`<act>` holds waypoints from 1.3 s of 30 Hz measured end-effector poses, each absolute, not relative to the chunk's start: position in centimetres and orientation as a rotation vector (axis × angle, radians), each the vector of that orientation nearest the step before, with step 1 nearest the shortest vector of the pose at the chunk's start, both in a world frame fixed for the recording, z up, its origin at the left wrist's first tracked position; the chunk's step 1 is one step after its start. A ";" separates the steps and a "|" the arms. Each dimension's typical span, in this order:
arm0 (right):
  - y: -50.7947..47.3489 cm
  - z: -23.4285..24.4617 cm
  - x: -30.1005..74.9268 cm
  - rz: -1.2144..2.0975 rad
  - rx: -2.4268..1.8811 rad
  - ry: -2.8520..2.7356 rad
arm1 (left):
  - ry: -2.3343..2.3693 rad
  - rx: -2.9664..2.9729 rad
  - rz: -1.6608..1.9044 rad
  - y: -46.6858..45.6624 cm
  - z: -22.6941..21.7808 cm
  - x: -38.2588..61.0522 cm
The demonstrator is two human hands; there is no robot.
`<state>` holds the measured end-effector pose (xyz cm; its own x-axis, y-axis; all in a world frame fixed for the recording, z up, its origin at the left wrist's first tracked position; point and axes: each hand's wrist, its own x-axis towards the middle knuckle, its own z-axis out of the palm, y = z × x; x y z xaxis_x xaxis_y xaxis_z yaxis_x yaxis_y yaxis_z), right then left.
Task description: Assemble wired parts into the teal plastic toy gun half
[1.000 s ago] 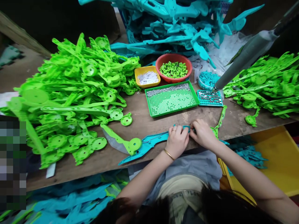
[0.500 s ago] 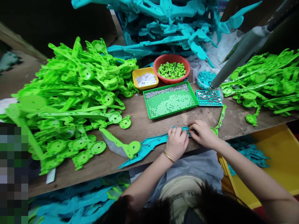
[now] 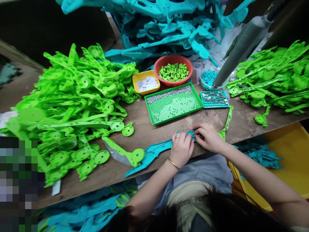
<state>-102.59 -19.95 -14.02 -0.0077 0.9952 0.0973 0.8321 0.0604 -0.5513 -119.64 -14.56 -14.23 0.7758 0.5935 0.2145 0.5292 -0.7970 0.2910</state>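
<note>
A long blue plastic part (image 3: 158, 149) lies on the bench in front of me, a thin wire running along it. At its left end sits a green plastic piece with a round disc (image 3: 138, 157) and a clear blade-like strip. My left hand (image 3: 182, 147) is closed around the blue part near its middle, fingers curled over it. Close by on the right, my right hand (image 3: 209, 137) has its fingers bent and pinched over the same part; a small dark thing shows beneath them, too hidden to name. Another green piece (image 3: 228, 124) extends beyond my right hand.
Heaps of green parts (image 3: 79, 106) lie left and right. Behind the work stand a green perforated tray (image 3: 172, 114) with screws, a blue tray of metal discs (image 3: 214, 100), a red bowl (image 3: 160, 75) and a yellow dish (image 3: 147, 91). A grey hanging screwdriver (image 3: 238, 53) slants down over the blue tray.
The whole view has shifted slightly with my head. Both hands stay on the blue part in nearly the same place; the fingers have barely moved.
</note>
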 end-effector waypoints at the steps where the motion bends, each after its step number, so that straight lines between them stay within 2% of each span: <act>1: -20.0 -13.9 -102.6 0.464 -1.809 -1.890 | 0.882 2.749 0.444 -14.6 -14.2 -119.7; 16: -20.3 -14.5 -102.3 0.427 -1.733 -1.918 | 0.853 2.745 0.475 -14.6 -14.2 -119.7; 28: -19.3 -13.5 -102.2 0.705 -1.862 -1.790 | 0.811 2.865 0.523 -14.3 -14.1 -119.4; 36: -18.2 -12.3 -103.1 0.573 -2.099 -2.020 | 0.781 2.888 0.441 -14.1 -13.9 -119.1; 39: -19.0 -12.2 -102.5 0.657 -2.049 -1.910 | 0.776 2.861 0.426 -14.0 -13.8 -119.3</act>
